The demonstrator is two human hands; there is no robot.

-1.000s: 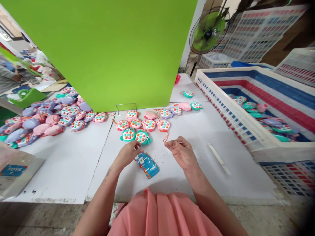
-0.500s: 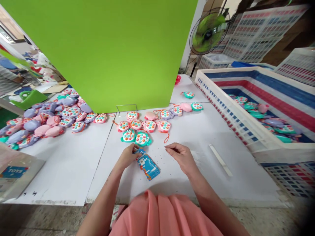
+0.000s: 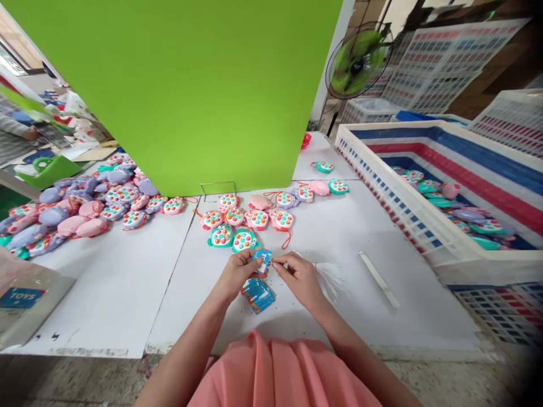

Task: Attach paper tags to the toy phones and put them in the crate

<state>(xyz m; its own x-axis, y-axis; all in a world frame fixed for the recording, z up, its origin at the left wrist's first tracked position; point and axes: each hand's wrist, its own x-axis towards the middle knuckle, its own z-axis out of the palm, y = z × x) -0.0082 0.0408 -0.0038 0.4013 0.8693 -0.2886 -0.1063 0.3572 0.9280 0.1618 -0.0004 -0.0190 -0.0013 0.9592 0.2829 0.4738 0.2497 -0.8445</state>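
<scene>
My left hand (image 3: 236,273) grips a small blue card (image 3: 262,258) printed with white lettering, held up off the table. At the card's right edge, my right hand (image 3: 300,278) is closed in a pinch; whatever lies between its fingertips is too fine to make out. More blue cards (image 3: 259,297) lie on the white table below my left hand. Beside my right hand fans a bundle of thin white strands (image 3: 333,276), partly covered by it. Just beyond the hands are green animal-shaped toys (image 3: 244,241) with coloured dots, and pink ones (image 3: 257,219) behind them.
A tall green panel (image 3: 190,102) stands behind the toys. On the left is a heap of toys (image 3: 91,209). A white strip (image 3: 379,280) lies at the right, near a lined crate (image 3: 392,223) holding more toys. A fan (image 3: 358,65) stands at the back.
My left hand has lifted a card from the others and moved it right. My right hand has come left to the card's edge, uncovering more of the white strands.
</scene>
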